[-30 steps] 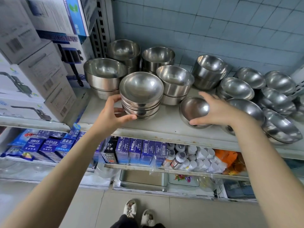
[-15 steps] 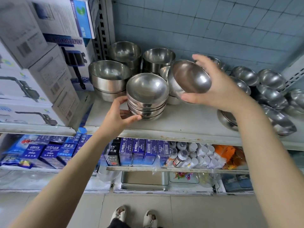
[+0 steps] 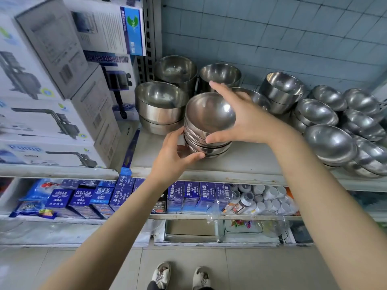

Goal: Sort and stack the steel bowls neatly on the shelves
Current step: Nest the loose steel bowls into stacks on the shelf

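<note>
Moved: shallow round steel bowl came down onto small steel-bowl stack, grey metal shelf front edge.
Right hand: fingers curl round its rim.
Left hand: fingers grip stack's base.
Remaining: tilted bowls, right end.

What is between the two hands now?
In the head view, the stack of steel bowls: the left hand grips its base, the right hand holds its top bowl.

pump boxes stacked left | blue cartons below | white bottles beside them | tiled wall behind
</note>
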Tool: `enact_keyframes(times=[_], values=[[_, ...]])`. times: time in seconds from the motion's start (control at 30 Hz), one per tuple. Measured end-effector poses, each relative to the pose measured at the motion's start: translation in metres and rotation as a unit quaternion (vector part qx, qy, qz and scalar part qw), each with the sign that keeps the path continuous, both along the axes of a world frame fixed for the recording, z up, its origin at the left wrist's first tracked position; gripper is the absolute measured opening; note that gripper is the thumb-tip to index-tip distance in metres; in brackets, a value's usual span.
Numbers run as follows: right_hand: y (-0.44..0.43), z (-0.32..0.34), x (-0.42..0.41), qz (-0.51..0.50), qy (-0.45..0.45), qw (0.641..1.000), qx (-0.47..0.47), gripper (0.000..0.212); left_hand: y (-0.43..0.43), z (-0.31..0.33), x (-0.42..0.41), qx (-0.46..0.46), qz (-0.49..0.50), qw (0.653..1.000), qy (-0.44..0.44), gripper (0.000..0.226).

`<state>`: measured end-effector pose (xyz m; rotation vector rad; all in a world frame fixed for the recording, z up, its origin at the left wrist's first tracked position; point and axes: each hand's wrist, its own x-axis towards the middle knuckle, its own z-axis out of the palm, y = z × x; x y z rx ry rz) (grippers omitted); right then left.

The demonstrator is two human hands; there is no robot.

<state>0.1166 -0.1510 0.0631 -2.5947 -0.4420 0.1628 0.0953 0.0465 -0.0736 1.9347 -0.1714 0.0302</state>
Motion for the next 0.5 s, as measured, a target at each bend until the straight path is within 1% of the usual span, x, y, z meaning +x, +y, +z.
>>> enact_keyframes(times=[0.03,0.1,0.17,0.2,0.27,0.33,0.4,0.43,0.5], values=[[-0.003,-0.001,-0.002,-0.002,-0.006,1.000,0.021,0.124,0.000,0.000,0.000,-0.004,-0.002,1.000,-0.001,0.083],[-0.012,-0.011,-0.014,-0.024,-0.029,0.995,0.095,0.122,0.000,0.001,0.000,-0.004,-0.006,1.000,-0.001,0.082],[-0.023,-0.034,-0.032,-0.065,-0.073,0.980,0.175,0.113,0.001,0.002,0.000,-0.009,-0.006,1.000,0.001,0.083],[-0.027,-0.046,-0.040,-0.090,-0.080,0.971,0.208,0.109,0.000,0.003,0.000,-0.013,-0.007,1.000,0.002,0.082],[-0.028,-0.066,-0.048,-0.123,-0.051,0.958,0.255,0.109,-0.001,0.005,-0.001,-0.018,-0.010,1.000,-0.002,0.080],[-0.027,-0.076,-0.046,-0.126,-0.016,0.952,0.278,0.111,-0.001,0.007,-0.002,-0.020,-0.014,1.000,-0.004,0.078],[-0.025,-0.078,-0.038,-0.123,-0.007,0.951,0.282,0.110,-0.001,0.007,-0.001,-0.019,-0.018,1.000,-0.006,0.080],[-0.023,-0.078,-0.035,-0.123,-0.009,0.950,0.288,0.109,-0.001,0.007,-0.001,-0.021,-0.023,1.000,-0.006,0.084],[-0.022,-0.079,-0.030,-0.129,-0.015,0.945,0.301,0.100,0.000,0.007,-0.001,-0.038,-0.028,0.999,-0.006,0.094]])
